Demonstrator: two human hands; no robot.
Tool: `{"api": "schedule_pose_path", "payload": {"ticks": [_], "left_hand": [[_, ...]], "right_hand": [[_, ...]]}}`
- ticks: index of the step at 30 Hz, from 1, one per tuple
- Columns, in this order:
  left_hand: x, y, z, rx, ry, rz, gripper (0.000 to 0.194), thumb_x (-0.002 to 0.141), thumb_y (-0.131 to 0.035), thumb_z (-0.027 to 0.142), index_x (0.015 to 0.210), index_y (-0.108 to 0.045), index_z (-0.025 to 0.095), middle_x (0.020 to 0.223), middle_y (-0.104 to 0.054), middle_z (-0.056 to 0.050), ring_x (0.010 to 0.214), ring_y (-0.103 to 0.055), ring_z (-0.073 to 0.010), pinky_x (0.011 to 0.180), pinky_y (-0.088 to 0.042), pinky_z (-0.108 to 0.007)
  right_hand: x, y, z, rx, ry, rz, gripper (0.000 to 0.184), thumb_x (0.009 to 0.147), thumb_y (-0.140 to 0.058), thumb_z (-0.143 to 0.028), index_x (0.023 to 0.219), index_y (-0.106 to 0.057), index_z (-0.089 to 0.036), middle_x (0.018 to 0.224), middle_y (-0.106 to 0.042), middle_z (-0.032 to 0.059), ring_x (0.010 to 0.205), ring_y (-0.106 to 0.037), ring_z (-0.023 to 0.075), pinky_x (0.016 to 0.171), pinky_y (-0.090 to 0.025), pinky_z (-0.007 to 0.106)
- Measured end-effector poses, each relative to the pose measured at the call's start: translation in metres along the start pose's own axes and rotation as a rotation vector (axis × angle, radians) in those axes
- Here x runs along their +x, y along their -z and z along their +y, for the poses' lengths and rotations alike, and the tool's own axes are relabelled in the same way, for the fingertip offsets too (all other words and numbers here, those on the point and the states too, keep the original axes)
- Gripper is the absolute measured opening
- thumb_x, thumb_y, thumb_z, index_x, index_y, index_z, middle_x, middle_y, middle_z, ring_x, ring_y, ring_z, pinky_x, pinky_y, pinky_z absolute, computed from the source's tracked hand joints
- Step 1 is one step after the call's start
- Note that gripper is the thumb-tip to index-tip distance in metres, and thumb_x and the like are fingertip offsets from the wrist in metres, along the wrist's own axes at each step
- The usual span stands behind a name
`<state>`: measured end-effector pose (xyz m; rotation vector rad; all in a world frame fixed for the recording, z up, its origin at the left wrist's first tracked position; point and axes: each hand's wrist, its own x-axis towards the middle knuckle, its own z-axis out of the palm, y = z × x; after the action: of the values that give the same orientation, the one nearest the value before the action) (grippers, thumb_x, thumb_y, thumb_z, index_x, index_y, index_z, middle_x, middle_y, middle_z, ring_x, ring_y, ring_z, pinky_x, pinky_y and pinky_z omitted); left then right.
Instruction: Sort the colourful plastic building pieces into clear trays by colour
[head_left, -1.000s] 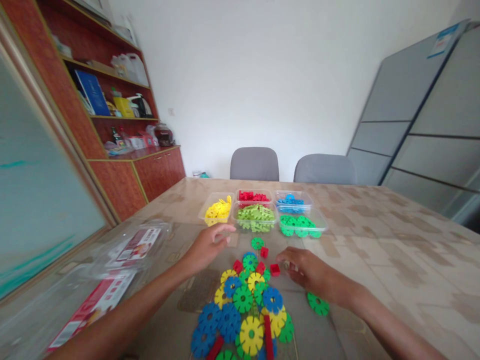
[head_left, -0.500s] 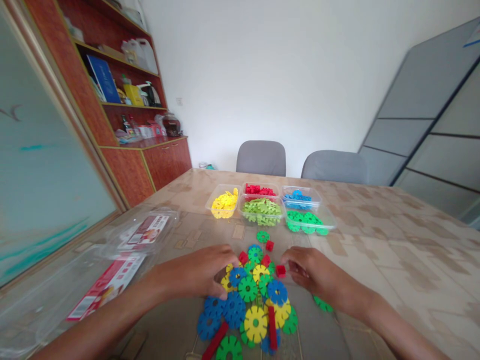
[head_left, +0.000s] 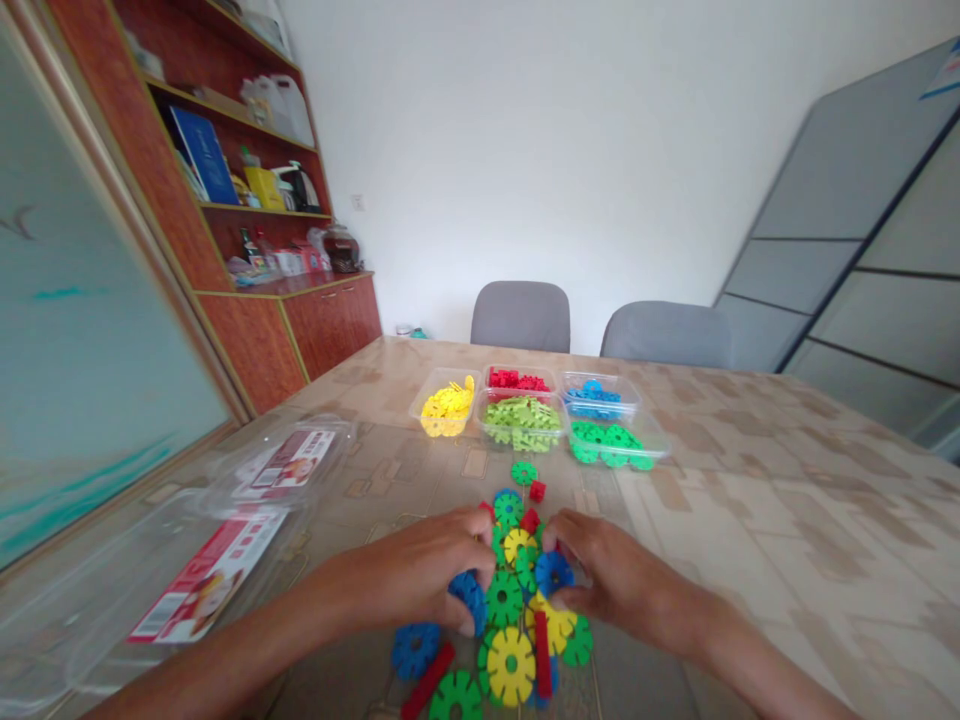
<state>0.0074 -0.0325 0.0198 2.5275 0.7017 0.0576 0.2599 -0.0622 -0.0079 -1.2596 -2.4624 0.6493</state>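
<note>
My left hand (head_left: 442, 565) reaches in from the left side of a loose pile of slotted plastic discs. Its thumb and fingers are apart and curve around a blue disc (head_left: 469, 598). Opposite it, my right hand (head_left: 600, 565) curls at the pile's right side, thumb and fingers apart against another blue disc (head_left: 553, 573). Between the hands lie a green disc (head_left: 503, 598) and a yellow disc (head_left: 519, 546). Closer to me are a larger-looking yellow disc (head_left: 511, 665), a red stick (head_left: 543, 655) and a green disc (head_left: 456, 697). The fingers partly hide the pile's edges.
Clear tubs hold sorted pieces: yellow (head_left: 418, 395), light green (head_left: 484, 425), red, blue and green (head_left: 660, 450). Labelled clear plastic lids (head_left: 97, 600) lie at the left. A red cube (head_left: 537, 491) sits beyond the pile. Grey chairs (head_left: 520, 315) stand across the table.
Both hands have moved inward toward each other, onto the sides of the pile. The right hand now touches a blue disc, and the left hand covers some blue and yellow discs.
</note>
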Motion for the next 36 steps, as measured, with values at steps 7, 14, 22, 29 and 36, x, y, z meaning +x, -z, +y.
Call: {"api": "schedule_pose_path", "payload": {"ticks": [7, 14, 22, 29, 36], "left_hand": [[-0.007, 0.018, -0.018, -0.055, 0.013, -0.004, 0.011, 0.076, -0.074, 0.018, 0.085, -0.069, 0.021, 0.084, -0.068, 0.001, 0.082, -0.062, -0.0156, 0.073, -0.041, -0.02], [-0.02, 0.024, -0.021, 0.036, 0.227, -0.222, 0.023, 0.062, -0.082, 0.019, 0.081, -0.069, 0.022, 0.073, -0.066, 0.005, 0.064, -0.058, -0.0132, 0.051, -0.032, -0.019], [-0.018, 0.013, -0.018, 0.192, 0.287, -0.188, 0.037, 0.052, -0.087, 0.027, 0.082, -0.064, 0.024, 0.077, -0.064, 0.006, 0.066, -0.056, -0.0154, 0.052, -0.029, -0.021], [-0.019, 0.009, -0.013, 0.227, 0.222, -0.129, 0.032, 0.058, -0.084, 0.022, 0.083, -0.063, 0.024, 0.084, -0.065, 0.004, 0.074, -0.059, -0.0174, 0.055, -0.031, -0.022], [-0.018, 0.009, -0.01, 0.307, 0.326, -0.118, 0.027, 0.057, -0.084, 0.027, 0.078, -0.067, 0.022, 0.076, -0.066, 0.0, 0.068, -0.061, -0.0226, 0.056, -0.039, -0.025]], "right_hand": [[0.002, 0.002, 0.007, 0.048, -0.013, 0.002, 0.013, 0.075, -0.064, -0.008, 0.076, -0.054, -0.018, 0.077, -0.055, -0.0023, 0.068, -0.052, 0.0118, 0.059, -0.035, 0.022], [0.004, 0.009, 0.0, 0.049, -0.005, -0.036, 0.014, 0.078, -0.057, -0.005, 0.073, -0.056, -0.018, 0.071, -0.055, -0.0034, 0.064, -0.051, 0.0113, 0.058, -0.034, 0.022], [0.004, 0.007, -0.001, 0.085, 0.036, 0.019, 0.01, 0.084, -0.057, -0.014, 0.075, -0.057, -0.018, 0.072, -0.057, -0.0027, 0.064, -0.05, 0.0109, 0.059, -0.036, 0.022], [0.013, 0.003, -0.017, 0.125, 0.053, 0.024, 0.008, 0.082, -0.06, -0.012, 0.076, -0.059, -0.018, 0.069, -0.056, -0.0038, 0.06, -0.049, 0.0098, 0.054, -0.033, 0.02], [0.046, -0.01, -0.031, 0.069, 0.139, -0.061, 0.011, 0.078, -0.065, -0.01, 0.084, -0.065, -0.019, 0.073, -0.06, -0.0028, 0.066, -0.055, 0.0116, 0.059, -0.036, 0.02]]}}
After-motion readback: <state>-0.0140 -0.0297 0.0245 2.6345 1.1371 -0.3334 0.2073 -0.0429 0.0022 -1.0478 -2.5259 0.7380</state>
